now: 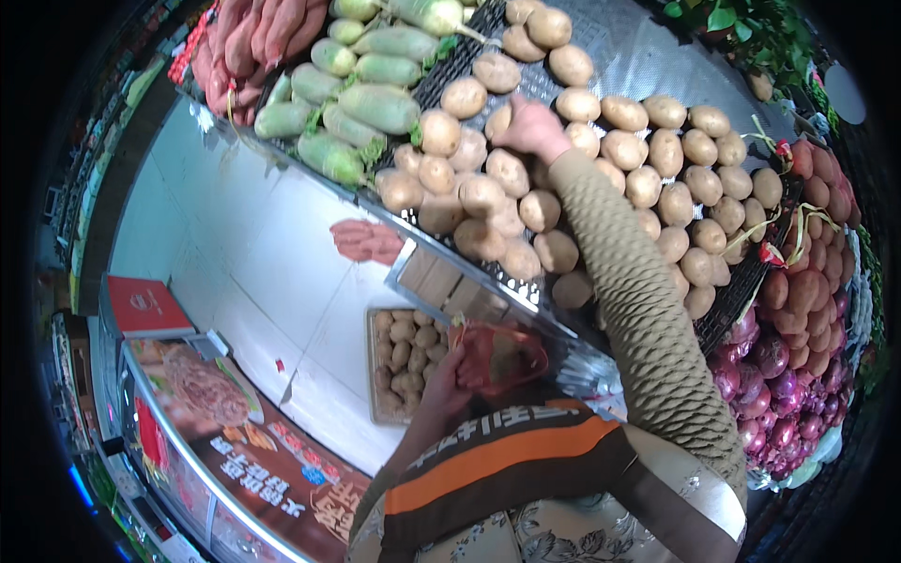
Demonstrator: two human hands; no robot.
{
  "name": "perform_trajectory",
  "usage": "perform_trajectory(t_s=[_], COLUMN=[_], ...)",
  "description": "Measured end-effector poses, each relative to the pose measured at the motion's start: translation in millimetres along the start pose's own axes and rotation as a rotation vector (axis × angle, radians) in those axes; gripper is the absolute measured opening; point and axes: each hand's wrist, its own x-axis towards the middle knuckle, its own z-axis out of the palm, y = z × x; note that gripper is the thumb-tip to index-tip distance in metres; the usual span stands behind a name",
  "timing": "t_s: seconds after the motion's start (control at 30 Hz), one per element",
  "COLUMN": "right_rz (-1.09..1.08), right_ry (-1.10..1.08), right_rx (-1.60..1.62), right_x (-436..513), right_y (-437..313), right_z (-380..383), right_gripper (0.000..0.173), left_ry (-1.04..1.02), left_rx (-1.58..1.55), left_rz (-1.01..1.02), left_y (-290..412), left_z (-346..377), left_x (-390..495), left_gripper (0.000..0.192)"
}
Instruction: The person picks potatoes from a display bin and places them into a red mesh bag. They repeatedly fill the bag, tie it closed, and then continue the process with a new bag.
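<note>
My right hand reaches out over the sloped produce stand, its fingers on a potato near the stand's upper part. Loose potatoes lie in rows and piles on both sides of my forearm. Close to my body, my left hand grips a red mesh bag by its rim, with something brownish inside that I cannot make out clearly. Below it on the floor stands a crate of potatoes, partly covered by my left hand and the bag.
Green radishes and sweet potatoes lie left of the potatoes. To the right are netted potatoes and red onions. The stand's metal edge runs diagonally before me. A refrigerated display case stands at lower left.
</note>
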Motion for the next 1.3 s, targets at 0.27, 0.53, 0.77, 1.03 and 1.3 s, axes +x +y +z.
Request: perform_trajectory(t_s=[0.27, 0.53, 0.77, 1.03, 1.3], right_rz=[-0.189, -0.048, -0.463, -0.498, -0.458], right_ry=[-0.698, -0.662, -0.421, -0.065, 0.146], right_rx=[1.571, 0.52, -0.186, 0.197, 0.394], right_x=[-235, -365, -402, -387, -374], right_y=[29, 8, 57, 34, -3], right_z=[12, 152, 146, 22, 19], right_gripper=[0.075, 0.074, 0.047, 0.011, 0.015], left_ry=[0.143, 0.108, 0.154, 0.201, 0.089], left_rx=[0.22, 0.353, 0.277, 0.372, 0.28], left_rz=[0.02, -0.052, -0.018, 0.034, 0.261], left_y=[20, 30, 15, 23, 42], left_z=[-11, -7, -11, 48, 19], left_x=[5, -9, -5, -12, -29], left_gripper=[0.025, 0.034, 0.032, 0.035, 0.039])
